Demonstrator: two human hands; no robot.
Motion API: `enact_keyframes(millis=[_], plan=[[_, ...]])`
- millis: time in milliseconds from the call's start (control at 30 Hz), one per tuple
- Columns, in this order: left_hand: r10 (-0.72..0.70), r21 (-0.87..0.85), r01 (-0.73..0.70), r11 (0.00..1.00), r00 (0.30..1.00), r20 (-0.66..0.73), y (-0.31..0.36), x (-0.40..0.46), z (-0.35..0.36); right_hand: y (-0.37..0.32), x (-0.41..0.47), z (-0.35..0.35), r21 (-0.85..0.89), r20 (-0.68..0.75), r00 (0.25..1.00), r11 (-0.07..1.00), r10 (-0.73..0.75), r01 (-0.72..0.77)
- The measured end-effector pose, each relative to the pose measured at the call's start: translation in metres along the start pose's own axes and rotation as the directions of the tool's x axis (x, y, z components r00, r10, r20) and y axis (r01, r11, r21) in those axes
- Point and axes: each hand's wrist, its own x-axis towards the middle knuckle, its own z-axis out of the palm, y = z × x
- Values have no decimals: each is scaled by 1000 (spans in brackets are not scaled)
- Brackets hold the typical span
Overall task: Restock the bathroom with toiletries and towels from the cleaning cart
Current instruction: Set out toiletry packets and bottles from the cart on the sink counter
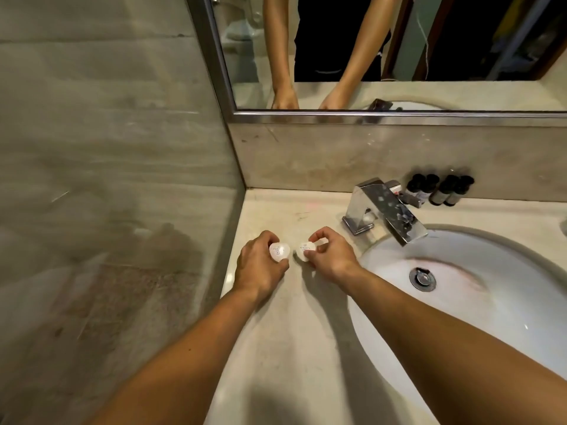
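Two small round white toiletry packets sit side by side, just apart, on the bench left of the basin. Each carries small print on its top face; the print is too small to read. The left packet (279, 250) is held by the left hand (260, 265), whose fingers curl round its far and left edges, with the thumb at its near side. The right packet (306, 250) is held by the right hand (333, 256), whose fingers (319, 236) curl over its far edge while the thumb pinches the near edge. Whether the packets rest on the bench or are held just above it cannot be told.

The bench (291, 332) is pale marbled stone. To the right lies a white oval basin (491, 332) with a chrome drain plug (422, 279). A chrome faucet (383, 210) stands behind the basin, its spout over the rim. Four small dark bottles (440, 190) stand in a row against the backsplash, right of the faucet. Above, a metal-framed mirror (399, 115) reflects both forearms.
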Motion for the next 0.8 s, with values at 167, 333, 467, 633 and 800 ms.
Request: enact_keyframes(millis=[167,333,467,633,800], plan=[[59,-47,-61,997,997,-48,-6,24,5,-2,24,7,-28,-24,998,997,-66,65],[64,-57,-68,996,996,-61,-12,40,7,-7,37,18,5,-22,995,995,-98,98],[73,-48,-77,996,995,-68,-12,49,6,-11,47,21,-75,-33,990,988,-140,138],[78,-29,-80,996,995,-70,-15,52,8,-7,47,23,-211,-11,967,946,-253,245],[66,-39,-68,997,996,-60,-17,51,6,-7,48,25,-309,39,960,910,-278,276]])
